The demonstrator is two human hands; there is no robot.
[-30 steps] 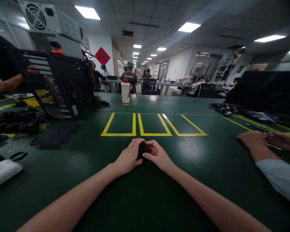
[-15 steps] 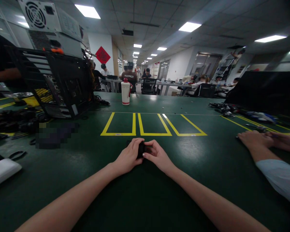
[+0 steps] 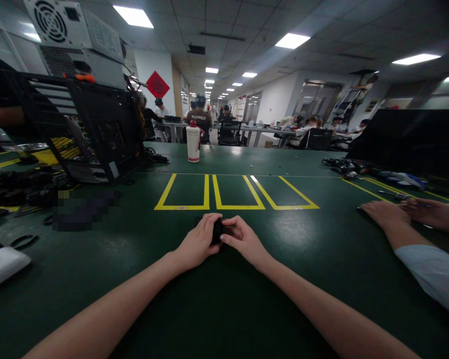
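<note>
Near the centre of the frame, the left hand lay curled over a small black object, its grip clamped on the object from the left and above. The right hand came in from the other side, its grip closed on the object's right edge, thumb below and fingers bent above. The object sat low over the green counter, just below the yellow tape outlines; most of it was hidden by the hands, so its exact kind could not be told.

Beyond the tape, above and left of centre, a white tumbler with a red lid stood upright. In the upper left of the frame a black computer case carried a grey power supply unit with a round fan grille, stacked on another metal box. Dark cables lay heaped at the left edge, and a white block-shaped item rested below them. At the right edge, a co-worker's hand, below it a light blue sleeve, was near a thin metal tool.
</note>
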